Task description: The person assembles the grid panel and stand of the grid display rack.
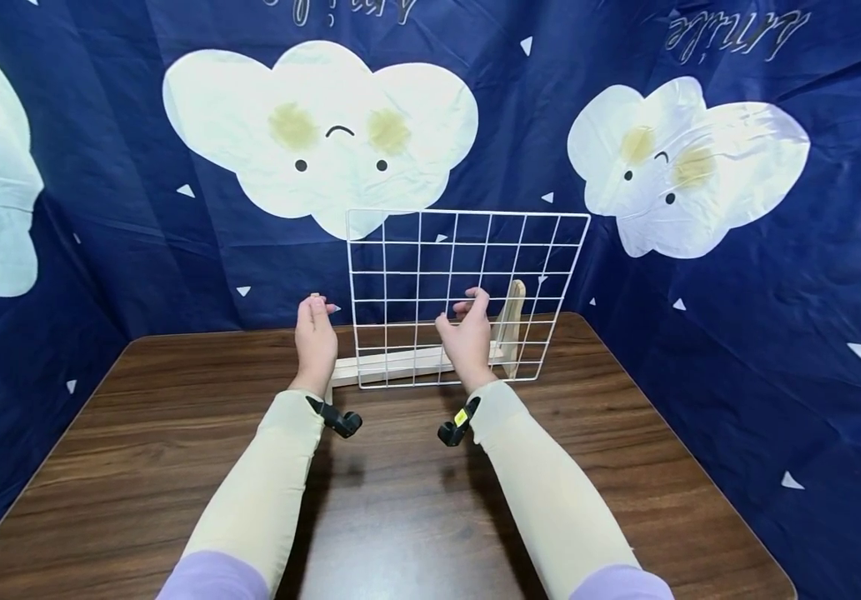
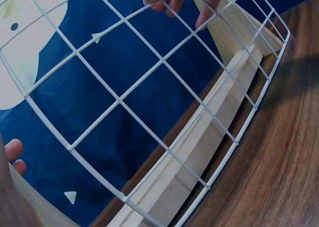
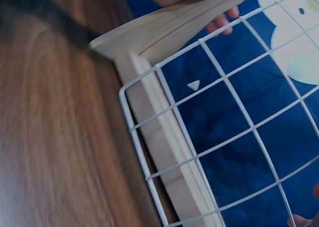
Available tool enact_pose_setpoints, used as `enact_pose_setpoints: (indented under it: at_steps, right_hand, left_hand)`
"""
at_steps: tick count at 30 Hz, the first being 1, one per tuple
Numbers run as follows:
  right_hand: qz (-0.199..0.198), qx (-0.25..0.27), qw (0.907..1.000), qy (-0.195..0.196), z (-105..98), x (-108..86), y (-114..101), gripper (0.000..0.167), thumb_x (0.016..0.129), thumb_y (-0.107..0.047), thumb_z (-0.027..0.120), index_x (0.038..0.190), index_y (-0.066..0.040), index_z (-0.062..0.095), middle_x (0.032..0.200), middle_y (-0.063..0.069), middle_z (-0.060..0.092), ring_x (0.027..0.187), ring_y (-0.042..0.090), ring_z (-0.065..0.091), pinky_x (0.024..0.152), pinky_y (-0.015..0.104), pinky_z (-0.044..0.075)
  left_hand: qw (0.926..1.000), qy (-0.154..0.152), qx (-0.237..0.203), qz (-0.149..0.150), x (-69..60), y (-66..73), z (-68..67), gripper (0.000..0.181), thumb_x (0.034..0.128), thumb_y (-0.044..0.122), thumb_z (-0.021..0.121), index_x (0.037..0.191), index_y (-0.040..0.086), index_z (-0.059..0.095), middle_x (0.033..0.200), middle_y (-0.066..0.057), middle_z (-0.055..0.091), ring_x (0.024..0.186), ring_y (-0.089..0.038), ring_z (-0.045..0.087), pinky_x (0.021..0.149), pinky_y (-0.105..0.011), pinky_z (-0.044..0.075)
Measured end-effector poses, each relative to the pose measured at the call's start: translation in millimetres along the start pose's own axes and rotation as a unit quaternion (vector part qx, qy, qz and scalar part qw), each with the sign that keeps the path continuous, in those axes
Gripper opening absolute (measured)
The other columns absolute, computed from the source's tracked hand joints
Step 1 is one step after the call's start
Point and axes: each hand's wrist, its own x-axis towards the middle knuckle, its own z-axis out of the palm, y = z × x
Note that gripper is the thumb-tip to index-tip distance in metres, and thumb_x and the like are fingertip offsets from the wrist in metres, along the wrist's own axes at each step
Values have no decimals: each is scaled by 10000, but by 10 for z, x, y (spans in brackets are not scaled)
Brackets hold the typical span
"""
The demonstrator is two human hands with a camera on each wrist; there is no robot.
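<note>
A white wire grid panel [image 1: 468, 212] leans upright against a pale wooden stand [image 1: 518, 292], its lower edge near the tabletop. The stand has a long crossbar and a tapering upright at each end. My left hand [image 1: 316, 343] grips the left upright [image 3: 184, 25], thumb on the near side; the fingertips [image 3: 224, 24] show past its edge in the right wrist view. My right hand [image 1: 469, 337] holds the grid near its middle, with thumb and fingers curled at the wires. Parts of these fingers are hidden by the hand itself in the head view.
Under the stand is a brown wood-grain table [image 1: 137, 450] with rounded corners. A dark blue curtain [image 1: 122, 167] with white clouds and small triangles surrounds its back and sides. Each wrist wears a black camera mount [image 1: 340, 421].
</note>
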Motion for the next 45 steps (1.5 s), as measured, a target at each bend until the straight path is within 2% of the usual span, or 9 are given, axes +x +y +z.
enact_pose_setpoints:
  at_steps: [4, 8, 15, 21, 27, 33, 39, 45]
  right_hand:
    - [-73, -197, 9997, -158, 3, 15, -20, 573, 854, -128, 719, 1323, -76, 395, 1062, 160, 637, 850, 276, 624, 786, 397, 509]
    - [-140, -334, 9991, -235, -5, 28, -29, 562, 872, -135, 720, 1316, -69, 381, 1077, 155, 630, 792, 254, 620, 773, 391, 514]
    - [-148, -328, 9989, -297, -37, 69, -101, 558, 881, -111, 731, 1308, -60, 376, 1122, 130, 613, 1049, 310, 622, 882, 402, 513]
    - [-259, -386, 9984, -329, -77, 170, -239, 582, 879, -120, 726, 1336, -38, 376, 1146, 126, 613, 1100, 360, 622, 912, 418, 503]
    - [-329, -561, 9976, -243, -109, 273, -367, 576, 874, -146, 736, 1319, -72, 379, 1135, 100, 619, 1036, 292, 621, 875, 412, 506]
    - [-310, -573, 9974, -295, -157, 345, -520, 567, 884, -129, 728, 1322, -73, 372, 1169, 125, 618, 1024, 315, 625, 862, 420, 508]
    - [-245, -717, 9966, -320, -211, 411, -697, 564, 899, -156, 731, 1330, -91, 373, 1174, 93, 608, 917, 275, 611, 821, 415, 512]
    - [-307, -726, 9964, -317, -257, 469, -812, 579, 891, -154, 732, 1339, -73, 374, 1157, 96, 603, 894, 275, 595, 819, 412, 508]
  left_hand:
    - [10000, -33, 57, -6, 14, 7, -32, 473, 1116, 345, 319, 1352, -14, 518, 1183, -216, 660, 1305, -271, 510, 1096, -396, 351]
    - [9996, -223, 61, -155, 3, 23, -60, 506, 1114, 389, 295, 1389, 11, 489, 1238, -200, 644, 1332, -270, 489, 1121, -411, 332]
    - [9988, -421, -88, -228, -26, 52, -70, 509, 1112, 401, 293, 1398, 22, 475, 1268, -215, 626, 1328, -283, 485, 1132, -415, 308]
    - [9985, -474, -168, -202, -39, 53, -68, 507, 1113, 400, 288, 1389, 17, 474, 1267, -224, 618, 1311, -296, 494, 1115, -421, 311]
    - [9975, -529, -449, -153, -40, 56, -76, 482, 1116, 368, 308, 1377, -4, 468, 1286, -246, 602, 1317, -318, 486, 1113, -416, 304]
    - [9956, -565, -735, -135, -21, 16, -86, 465, 1118, 324, 329, 1366, -49, 453, 1308, -277, 581, 1336, -352, 470, 1143, -411, 268]
    - [9962, -498, -689, -177, -17, 13, -91, 433, 1117, 317, 336, 1332, -31, 477, 1278, -236, 602, 1305, -321, 492, 1129, -374, 290]
    - [9953, -483, -814, -201, -23, 17, -87, 408, 1117, 303, 347, 1335, -15, 481, 1290, -239, 595, 1332, -289, 473, 1144, -365, 279]
